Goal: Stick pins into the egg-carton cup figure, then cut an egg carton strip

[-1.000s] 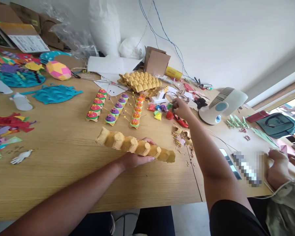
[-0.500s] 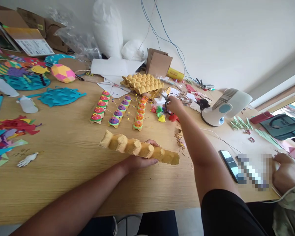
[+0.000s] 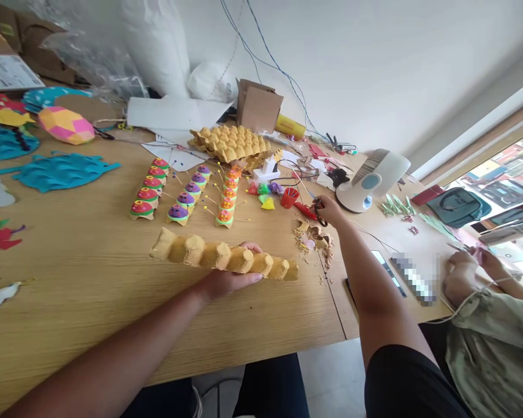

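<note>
My left hand (image 3: 233, 280) is closed around a strip of yellow egg carton (image 3: 222, 255), held above the table with its row of bumps showing. My right hand (image 3: 332, 210) stretches out to the right and grips black-handled scissors (image 3: 319, 212) by the loops. Just left of that hand are a red cup (image 3: 290, 197) and small coloured bags (image 3: 268, 203). Beyond the strip stand painted carton caterpillars: a red one (image 3: 149, 188), a purple one (image 3: 190, 194) and an orange one (image 3: 229, 197), with ball-headed pins around them.
Carton scraps (image 3: 316, 238) lie near my right forearm. Behind are stacked egg trays (image 3: 230, 143), a cardboard box (image 3: 259, 105) and a white fan (image 3: 370, 180). Blue painted carton pieces (image 3: 65, 171) lie at left. A co-worker's hands (image 3: 462, 276) are at the right.
My right hand has moved right and nearer from the clutter by the egg trays, with the scissors in it. The left hand still holds the strip. The view has turned right.
</note>
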`<state>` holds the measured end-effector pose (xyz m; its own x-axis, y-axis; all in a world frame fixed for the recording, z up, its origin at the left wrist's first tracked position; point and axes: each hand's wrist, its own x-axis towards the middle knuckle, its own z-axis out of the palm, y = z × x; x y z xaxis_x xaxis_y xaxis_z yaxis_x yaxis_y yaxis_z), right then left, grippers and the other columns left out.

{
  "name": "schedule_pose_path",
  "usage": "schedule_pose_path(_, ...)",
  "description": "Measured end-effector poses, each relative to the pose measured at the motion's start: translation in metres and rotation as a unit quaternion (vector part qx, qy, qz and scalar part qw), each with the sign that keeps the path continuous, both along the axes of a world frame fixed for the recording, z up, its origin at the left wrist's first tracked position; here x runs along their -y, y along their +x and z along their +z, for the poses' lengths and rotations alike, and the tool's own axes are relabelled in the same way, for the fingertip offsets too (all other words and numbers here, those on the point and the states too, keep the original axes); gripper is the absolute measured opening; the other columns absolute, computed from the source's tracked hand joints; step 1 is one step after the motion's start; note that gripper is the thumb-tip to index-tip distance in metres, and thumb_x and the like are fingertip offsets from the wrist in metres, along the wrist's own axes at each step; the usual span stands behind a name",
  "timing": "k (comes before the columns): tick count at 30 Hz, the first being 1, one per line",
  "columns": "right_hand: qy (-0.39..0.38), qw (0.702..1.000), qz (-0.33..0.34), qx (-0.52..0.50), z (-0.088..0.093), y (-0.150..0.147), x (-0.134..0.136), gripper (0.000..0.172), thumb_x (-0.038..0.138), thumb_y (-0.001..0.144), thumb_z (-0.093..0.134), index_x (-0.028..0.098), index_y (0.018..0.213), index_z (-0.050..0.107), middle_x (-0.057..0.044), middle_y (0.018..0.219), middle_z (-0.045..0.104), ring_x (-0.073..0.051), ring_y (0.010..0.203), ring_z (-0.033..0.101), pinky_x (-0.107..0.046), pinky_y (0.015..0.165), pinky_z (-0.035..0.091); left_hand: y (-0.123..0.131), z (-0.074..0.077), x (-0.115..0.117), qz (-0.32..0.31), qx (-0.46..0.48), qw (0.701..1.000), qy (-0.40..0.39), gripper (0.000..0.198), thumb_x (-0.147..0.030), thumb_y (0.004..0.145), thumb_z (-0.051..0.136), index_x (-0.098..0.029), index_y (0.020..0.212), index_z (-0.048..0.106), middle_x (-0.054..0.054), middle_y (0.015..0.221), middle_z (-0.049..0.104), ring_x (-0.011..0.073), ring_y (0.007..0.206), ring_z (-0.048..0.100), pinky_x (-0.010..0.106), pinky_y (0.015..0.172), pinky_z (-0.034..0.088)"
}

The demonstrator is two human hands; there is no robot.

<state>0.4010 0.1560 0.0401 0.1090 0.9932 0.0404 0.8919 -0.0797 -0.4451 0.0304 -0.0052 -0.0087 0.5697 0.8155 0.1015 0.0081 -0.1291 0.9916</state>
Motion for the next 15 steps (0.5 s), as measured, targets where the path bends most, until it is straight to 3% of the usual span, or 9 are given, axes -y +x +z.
schedule_pose_path(7, -0.013, 1.0, 0.009, 0.024, -0.023, 0.006, -0.006, 0.038, 0.024, 0.063, 0.074, 0.02, 0.101, 0.067, -0.002, 0.092, 0.07, -0.017, 0.078, 0.058, -0.025, 0.067, 0.043, -0.001, 0.004, 0.001, 0.006, -0.016, 1.0, -0.004, 0.042, -0.033, 0.083, 0.071, -0.023, 0.119, 0.052, 0.007, 0.123, 0.063, 0.0248, 0.112, 0.061, 0.041, 0.097, 0.049)
schedule_pose_path(10, -0.028, 0.999, 0.015, 0.035, -0.03, 0.006, 0.0, 0.04, 0.02, 0.061, 0.074, 0.022, 0.1, 0.067, -0.002, 0.088, 0.07, -0.018, 0.075, 0.057, -0.026, 0.066, 0.041, 0.0, 0.006, 0.002, 0.011, -0.019, 1.0, -0.002, 0.042, -0.031, 0.082, 0.071, -0.022, 0.118, 0.052, 0.006, 0.122, 0.063, 0.0242, 0.111, 0.061, 0.04, 0.096, 0.049)
schedule_pose_path(15, -0.024, 0.999, 0.004, 0.037, -0.025, 0.003, 0.02, 0.039, 0.021, 0.068, 0.068, 0.021, 0.107, 0.066, -0.002, 0.087, 0.068, -0.017, 0.074, 0.055, -0.026, 0.064, 0.04, 0.0, 0.002, 0.0, 0.009, -0.014, 1.0, 0.005, 0.043, -0.032, 0.083, 0.071, -0.023, 0.119, 0.051, 0.007, 0.123, 0.063, 0.0242, 0.111, 0.061, 0.04, 0.096, 0.049)
